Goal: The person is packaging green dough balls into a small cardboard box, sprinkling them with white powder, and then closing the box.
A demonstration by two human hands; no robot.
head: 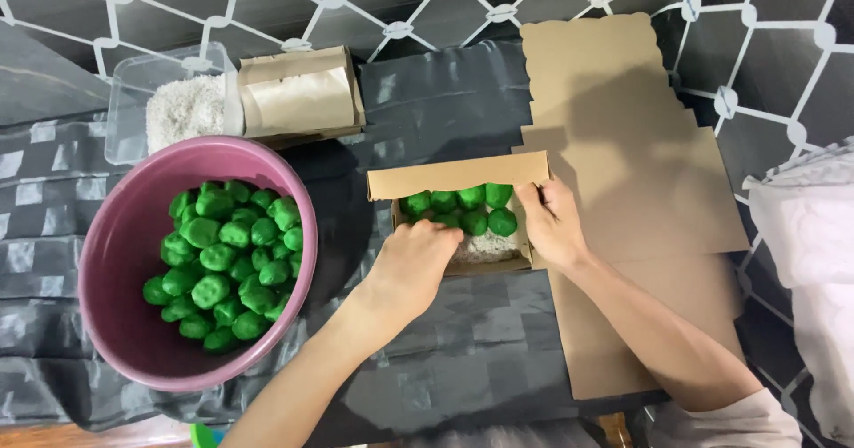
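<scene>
A: Entry, head view. Describe the small cardboard box (463, 177).

B: Shallow, brown, open on top, a flap standing along its far edge. Floor covered with a white grainy layer (487, 247). On that layer sit green balls (471, 209), roundish, slightly lumpy, matte bright green, packed in two rows against the far wall. The near part of the layer is bare.

A: Position of the box?

B: On the table (445, 359), which carries a dark plastic sheet, near centre of view. It partly overlaps flat cardboard sheets (623, 145) lying at 3 o'clock of it.

A: Left hand (414, 266)?

B: Enters from 7 o'clock, knuckles up, fingers curled down over the box's near-left corner. Fingertips are hidden under the hand; cannot tell whether it grips a ball or only rests on the grains. The nearest balls lie at 12 o'clock of it, just beside.

A: Right hand (551, 226)?

B: Comes in from 4 o'clock. It clasps the right wall of the box, thumb inside near the rightmost ball, fingers outside. Balls sit at 9 to 10 o'clock of it, the closest one touching or nearly so.

A: Surroundings?

B: Purple bowl (116, 252) at 9 o'clock of the box, well apart, holding a heap of the same green balls. Beyond it at 11 o'clock, a clear plastic tub (133, 83) of white grains, and beside that another brown box (298, 96) with a paper lining.
</scene>
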